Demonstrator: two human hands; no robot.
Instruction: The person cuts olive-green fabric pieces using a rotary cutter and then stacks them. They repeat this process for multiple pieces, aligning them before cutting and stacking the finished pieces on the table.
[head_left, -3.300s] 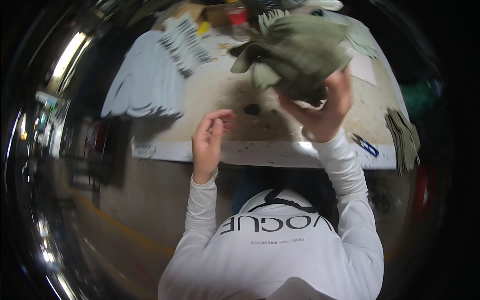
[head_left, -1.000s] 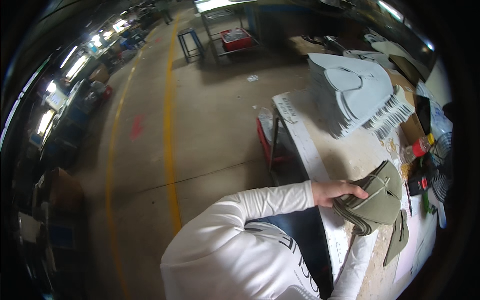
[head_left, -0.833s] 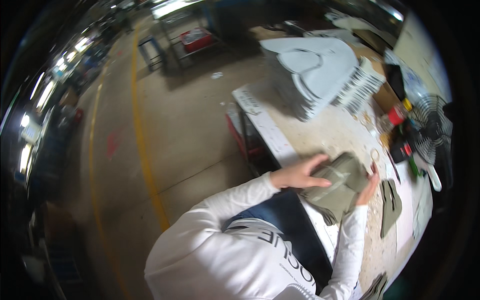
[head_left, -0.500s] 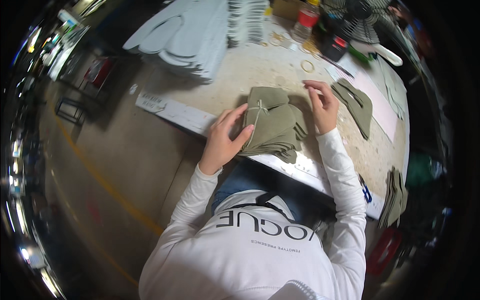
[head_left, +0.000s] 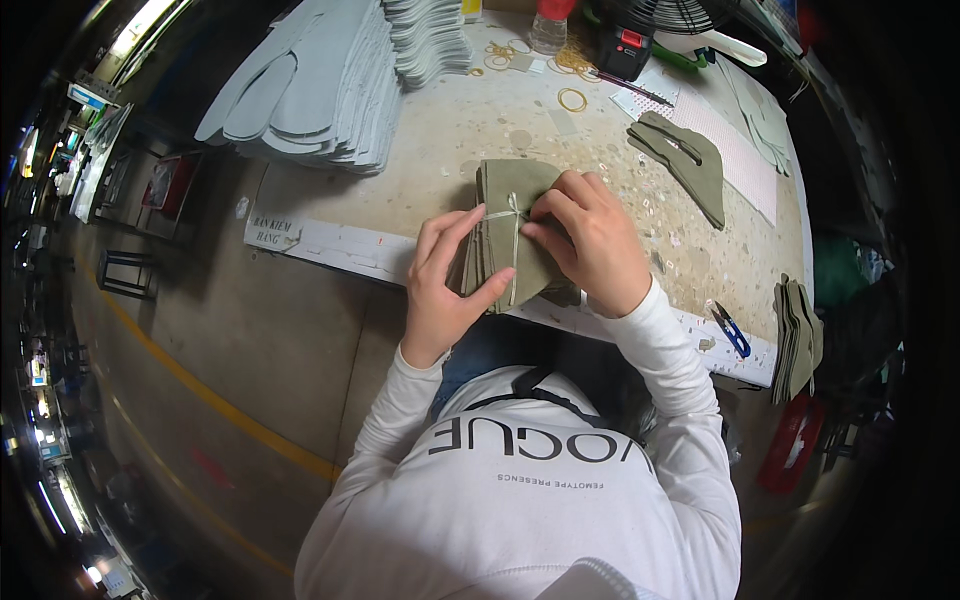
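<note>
A bundle of stacked olive fabric pieces (head_left: 535, 265) lies at the table's front edge, bound crosswise by a thin pale tie (head_left: 514, 240) with a knot on top. My left hand (head_left: 440, 290) grips the bundle's left side, its fingertips at the tie and its thumb on the top piece. From the right, my right hand (head_left: 600, 240) reaches over the bundle. Its thumb and forefinger are pinched together beside the knot, at the tie; the exact grip is partly hidden by the fingers.
Tall stacks of pale grey cut pieces (head_left: 310, 100) stand at the back left. More olive pieces (head_left: 685, 165) lie at the right, and others (head_left: 797, 340) hang at the right edge. Blue thread snips (head_left: 732, 330), rubber bands (head_left: 572, 100), a pen (head_left: 635, 88), a bottle (head_left: 549, 30) and a fan (head_left: 680, 12) are around.
My right hand has come in from the right onto the bundle and closed at the tie. The bundle has turned, so its layered edges now face left. My left hand stays on it.
</note>
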